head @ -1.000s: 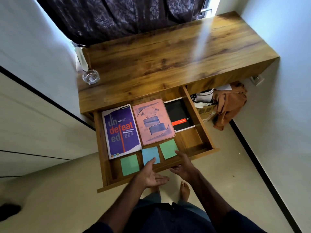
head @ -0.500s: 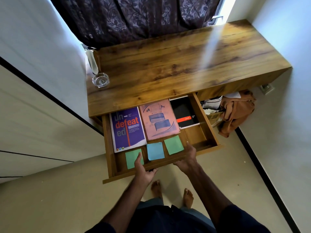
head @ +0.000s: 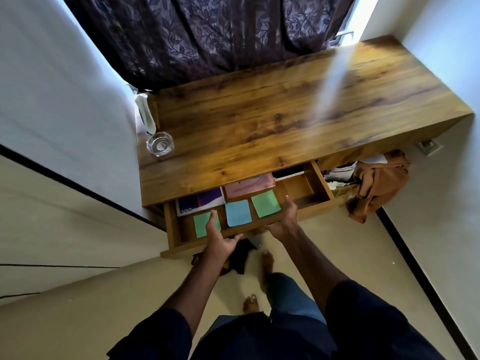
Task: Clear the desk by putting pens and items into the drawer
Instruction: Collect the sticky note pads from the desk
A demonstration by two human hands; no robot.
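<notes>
The wooden drawer (head: 172, 224) under the desk top (head: 285, 120) stands partly open. Inside lie a purple book (head: 201, 201), a pink book (head: 249, 187) and a black notebook (head: 288, 173), mostly hidden under the desk. In front of them sit a green sticky pad (head: 201, 226), a blue one (head: 237, 213) and another green one (head: 265, 203). My left hand (head: 219, 239) grips the drawer's front panel, thumb over its top edge onto the left green pad. My right hand (head: 283, 220) holds the same panel further right.
A clear glass bowl (head: 159, 144) sits at the desk's left front corner. A dark curtain (head: 207, 35) hangs behind the desk. A brown cloth (head: 376, 183) and papers are piled under the desk's right side. A dark item (head: 241, 255) lies on the floor by my bare feet.
The drawer has slid well in under the desk, covering most of the books. Both hands went from hovering at the front panel to holding it and moving in with it.
</notes>
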